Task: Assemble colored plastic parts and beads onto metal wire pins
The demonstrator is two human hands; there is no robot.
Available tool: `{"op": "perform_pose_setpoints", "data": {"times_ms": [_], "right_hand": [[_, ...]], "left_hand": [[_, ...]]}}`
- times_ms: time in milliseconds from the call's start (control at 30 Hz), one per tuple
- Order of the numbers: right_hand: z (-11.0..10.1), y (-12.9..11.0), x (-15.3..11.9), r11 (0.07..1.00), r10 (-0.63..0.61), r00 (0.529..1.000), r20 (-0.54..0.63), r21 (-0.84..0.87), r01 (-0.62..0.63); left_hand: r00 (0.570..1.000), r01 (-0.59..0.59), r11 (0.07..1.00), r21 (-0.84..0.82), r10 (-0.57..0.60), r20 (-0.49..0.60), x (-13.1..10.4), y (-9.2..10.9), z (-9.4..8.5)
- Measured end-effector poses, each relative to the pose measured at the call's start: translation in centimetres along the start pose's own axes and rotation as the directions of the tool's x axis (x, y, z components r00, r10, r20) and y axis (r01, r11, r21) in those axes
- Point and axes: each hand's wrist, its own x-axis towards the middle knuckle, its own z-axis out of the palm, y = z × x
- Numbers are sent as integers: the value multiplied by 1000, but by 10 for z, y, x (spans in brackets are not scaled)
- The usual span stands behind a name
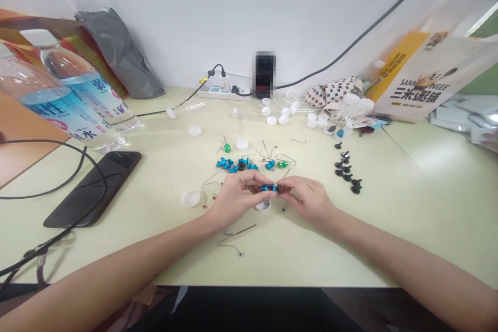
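My left hand (237,196) pinches a small blue metal part (268,187) over the middle of the table. At the part's right end, the fingertips of my right hand (309,197) close on a small dark piece (277,189), whose kind I cannot make out. Directly below the fingers stands a white cap (263,206), partly hidden. Just beyond my hands lies a cluster of blue metal parts (229,164), with another blue part (270,165) and a green part (282,164) to its right. Thin L-shaped metal keys (288,158) are scattered around them.
Several black disc-shaped parts (346,166) lie at right. White caps (286,111) and clear tubes (241,124) sit farther back. Water bottles (85,88) and a phone (95,187) occupy the left, with a black cable (101,176) across the phone. A paper bag (424,83) stands back right.
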Motion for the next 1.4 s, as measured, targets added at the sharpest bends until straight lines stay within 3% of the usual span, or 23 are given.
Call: {"op": "perform_pose_setpoints", "data": {"times_ms": [1400], "right_hand": [[0, 0, 2, 1000, -12, 1000, 3, 14, 12]], "left_hand": [[1000, -5, 999, 42, 6, -14, 1, 2, 0]]}}
